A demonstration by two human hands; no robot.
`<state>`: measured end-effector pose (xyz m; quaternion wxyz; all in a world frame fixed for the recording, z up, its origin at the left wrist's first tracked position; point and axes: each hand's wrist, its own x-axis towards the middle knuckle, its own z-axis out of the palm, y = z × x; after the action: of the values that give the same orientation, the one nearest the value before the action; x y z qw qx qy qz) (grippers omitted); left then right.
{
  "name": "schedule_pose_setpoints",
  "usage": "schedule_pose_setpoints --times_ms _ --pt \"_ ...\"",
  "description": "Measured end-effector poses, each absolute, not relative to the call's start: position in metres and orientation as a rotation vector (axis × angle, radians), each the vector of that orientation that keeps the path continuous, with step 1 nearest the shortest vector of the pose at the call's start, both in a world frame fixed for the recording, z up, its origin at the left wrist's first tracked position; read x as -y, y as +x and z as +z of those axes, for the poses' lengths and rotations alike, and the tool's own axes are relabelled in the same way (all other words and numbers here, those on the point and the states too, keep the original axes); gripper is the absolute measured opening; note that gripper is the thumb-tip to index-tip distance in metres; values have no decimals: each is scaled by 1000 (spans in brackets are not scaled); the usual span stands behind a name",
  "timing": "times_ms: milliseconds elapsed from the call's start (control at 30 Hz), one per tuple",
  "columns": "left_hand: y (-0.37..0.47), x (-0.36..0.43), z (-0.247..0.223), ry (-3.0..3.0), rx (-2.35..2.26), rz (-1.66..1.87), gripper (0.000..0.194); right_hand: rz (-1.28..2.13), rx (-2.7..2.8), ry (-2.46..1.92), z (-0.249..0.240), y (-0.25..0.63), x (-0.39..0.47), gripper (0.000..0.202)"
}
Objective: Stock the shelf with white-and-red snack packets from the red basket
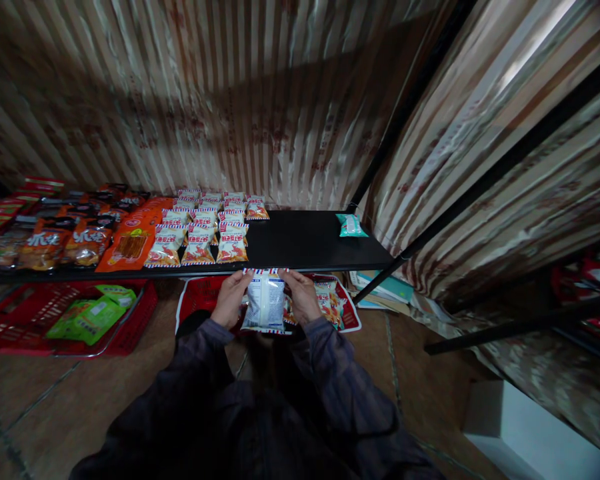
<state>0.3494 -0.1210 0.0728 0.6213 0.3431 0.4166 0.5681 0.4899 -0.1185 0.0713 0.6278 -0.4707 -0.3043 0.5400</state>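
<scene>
Between both hands I hold a small snack bag [265, 303], its printed back towards me and a red-and-blue striped seal along its edges. My left hand [233, 298] pinches the upper left corner, and my right hand [303, 293] grips the upper right one. The bag hovers over a red basket [199, 288] in which more snack bags [333, 300] lie. Just beyond, rows of matching snack bags [233, 241] stand on the black shelf [300, 243]. A lone teal packet [351, 225] lies near the shelf's right end.
Orange packets [133, 243] and dark snack packs [45, 243] fill the shelf's left part. Below them, a second red basket [140, 313] holds green packets [93, 319]. Black shelf posts [385, 273] slant on the right. A white box [535, 433] sits on the floor, lower right.
</scene>
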Motion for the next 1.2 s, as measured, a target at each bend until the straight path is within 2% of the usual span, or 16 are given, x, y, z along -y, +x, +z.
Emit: schedule_pose_setpoints --times_ms 233,700,1200 --pt "356 116 76 652 -1029 1408 30 1184 735 -1061 70 484 119 30" --pt "347 133 74 871 -892 1063 39 1113 570 -1062 63 500 90 26" --pt "362 150 60 925 -841 1121 47 1078 509 -1062 60 496 86 23"
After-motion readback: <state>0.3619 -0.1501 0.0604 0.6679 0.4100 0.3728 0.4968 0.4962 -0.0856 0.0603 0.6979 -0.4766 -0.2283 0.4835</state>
